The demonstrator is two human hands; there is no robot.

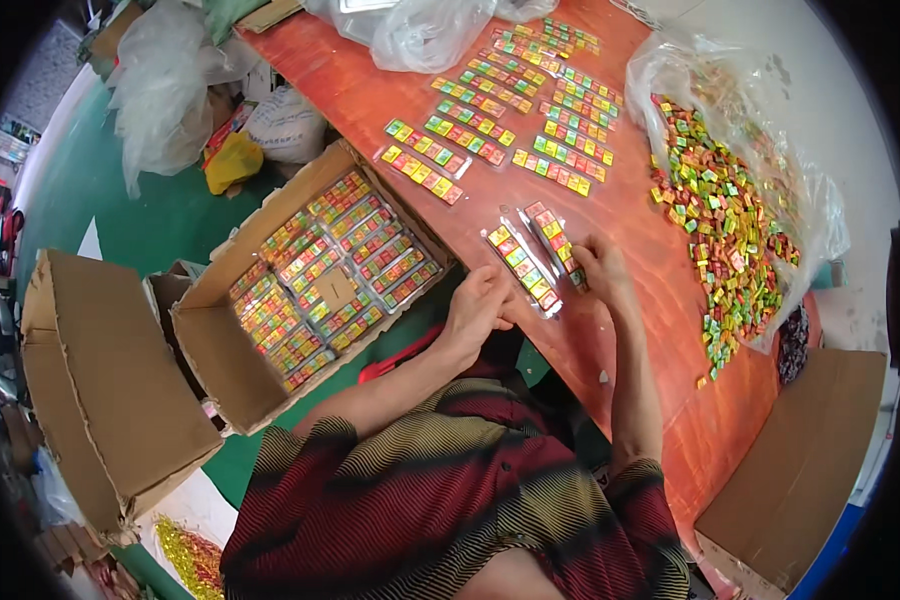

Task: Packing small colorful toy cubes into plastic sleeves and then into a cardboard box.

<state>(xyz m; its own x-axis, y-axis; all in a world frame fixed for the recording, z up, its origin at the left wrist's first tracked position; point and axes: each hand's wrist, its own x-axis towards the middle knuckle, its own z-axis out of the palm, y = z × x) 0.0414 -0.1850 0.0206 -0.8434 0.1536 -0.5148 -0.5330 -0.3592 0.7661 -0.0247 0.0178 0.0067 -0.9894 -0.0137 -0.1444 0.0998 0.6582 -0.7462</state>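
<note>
Two clear plastic trays lie side by side at the table's near edge, each filled with a row of small square pieces wrapped in red, yellow and green. My left hand [480,303] is closed, fingertips curled together beside the left tray [522,266]; whatever it may pinch is hidden. Thumb and fingers of my right hand [604,270] close on the near right end of the right tray [552,236], which lies at a slight tilt against the other. Farther up the table, several filled trays [470,135] are laid out in slanted rows.
A big heap of loose wrapped pieces [720,210] spills from a clear plastic bag [810,200] at the right. Left of the table stands an open cardboard box [215,355] packed with filled trays. Another cardboard box [120,370] sits beside it, and crumpled plastic [425,35] lies at the far edge.
</note>
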